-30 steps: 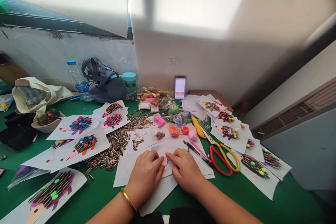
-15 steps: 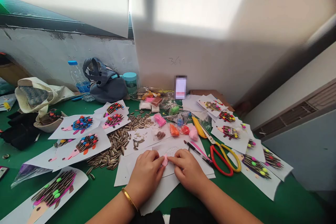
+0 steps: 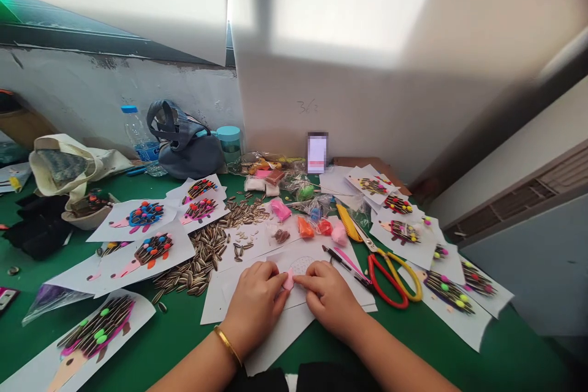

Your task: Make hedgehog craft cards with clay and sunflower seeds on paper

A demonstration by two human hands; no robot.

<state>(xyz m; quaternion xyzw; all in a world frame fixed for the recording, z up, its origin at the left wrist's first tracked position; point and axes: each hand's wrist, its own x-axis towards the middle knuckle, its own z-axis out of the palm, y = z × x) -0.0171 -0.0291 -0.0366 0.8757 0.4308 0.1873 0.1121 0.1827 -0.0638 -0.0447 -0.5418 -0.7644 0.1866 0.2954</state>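
Pinching pink clay [image 3: 288, 282] over the paper [image 3: 218, 294], the nearly closed left hand [image 3: 256, 295] apparently steadies it against the loosely open right hand's [image 3: 331, 295] extended fingertip.

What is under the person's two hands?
White sheets of paper, with a drawn pattern showing just beyond the fingers. The left hand holds pink clay; the right hand's index finger reaches it. Whatever the hands cover cannot be seen.

green tabletop [image 3: 156, 331]; scuffed grey wall [image 3: 55, 79]; white board [image 3: 285, 92], bright light patch above.
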